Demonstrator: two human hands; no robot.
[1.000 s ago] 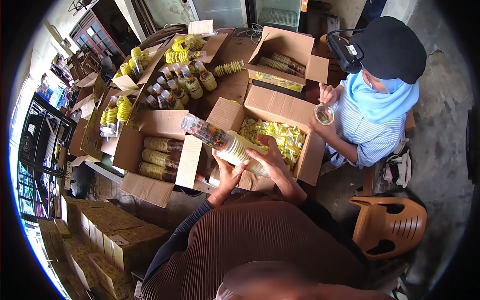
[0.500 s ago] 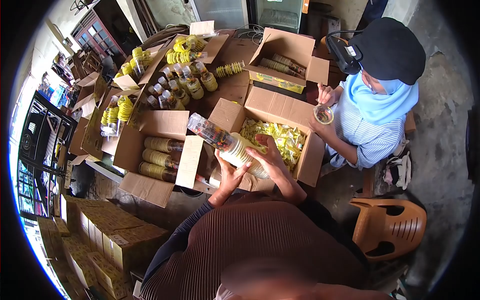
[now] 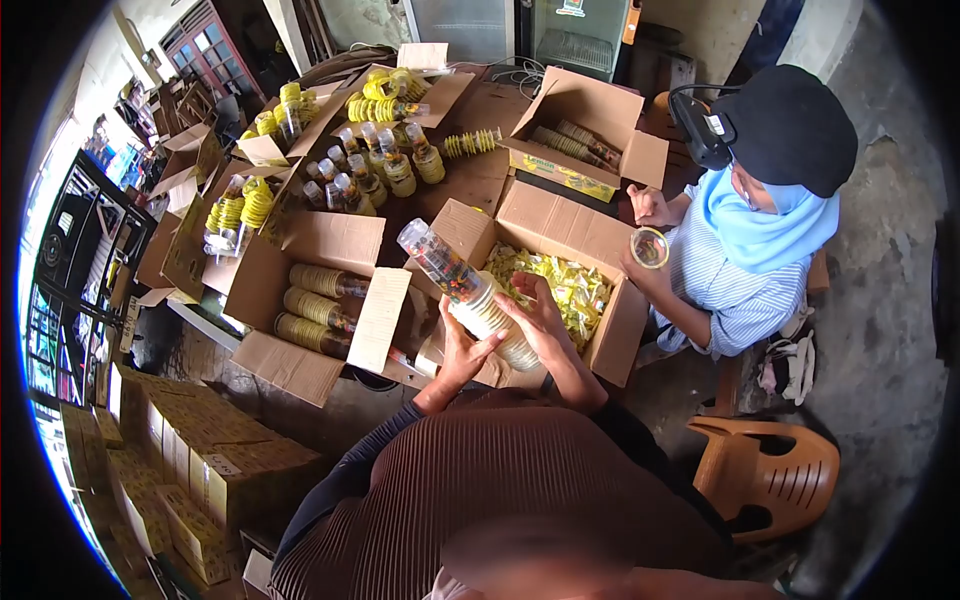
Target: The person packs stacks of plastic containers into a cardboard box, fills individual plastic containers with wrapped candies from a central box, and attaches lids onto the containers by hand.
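Clock positions are taken from the cup stack [image 3: 485, 308], with 12 o'clock directed away from the wearer. A black framework [image 3: 75, 245] stands at 9 o'clock, at the bright room edge. Printed cartons [image 3: 205, 440] are piled at 8 o'clock. A paned door [image 3: 212, 55] is set in the wall between 10 and 11 o'clock. An open carton [image 3: 372, 320] at 9 o'clock contains three cup stacks lying flat. Capped cup columns [image 3: 400, 172] stand at 11 o'clock on the brown worktop [image 3: 468, 190]. The left hand [image 3: 463, 350] grips the cup stack, fingers closed around its lower side; the stack is tilted, its printed clear end toward 11 o'clock. The right hand [image 3: 550, 325] grips the pale rims from the opposite side. Immediately beyond, at 2 o'clock, an open box [image 3: 570, 232] contains yellow packets [image 3: 575, 285]. A lemon-printed carton [image 3: 570, 178] is at 1 o'clock. A co-worker [image 3: 735, 260] at 2 o'clock holds a cup [image 3: 650, 248]. An orange plastic chair [image 3: 765, 475] stands at 4 o'clock on the grey floor [image 3: 885, 350].
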